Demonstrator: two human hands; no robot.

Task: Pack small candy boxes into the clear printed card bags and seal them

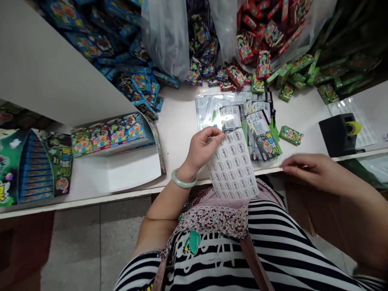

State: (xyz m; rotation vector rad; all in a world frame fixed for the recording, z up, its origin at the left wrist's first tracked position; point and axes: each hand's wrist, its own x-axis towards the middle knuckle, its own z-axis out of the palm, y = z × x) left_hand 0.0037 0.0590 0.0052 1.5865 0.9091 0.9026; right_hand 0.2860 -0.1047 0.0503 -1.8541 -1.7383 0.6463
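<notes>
My left hand (pixel 203 149), with a pale green bangle on its wrist, pinches the top edge of a white sheet of round printed stickers (pixel 233 167). The sheet hangs over the table's front edge in front of the apron. My right hand (pixel 309 169) is at the table edge to the right, its fingers stretched out and no object visible in them. Between and beyond the hands lie flat printed packages (pixel 263 139) in clear plastic, partly covered by the sheet. A small green box (pixel 291 135) lies just beyond my right hand.
An open display box (pixel 133 169) with small boxes along its back stands at left, beside a filled display box (pixel 38 167). Piles of blue boxes (pixel 136 85), purple boxes (pixel 203 48) and red boxes (pixel 263 60) line the back. A black tape dispenser (pixel 338 135) stands at right.
</notes>
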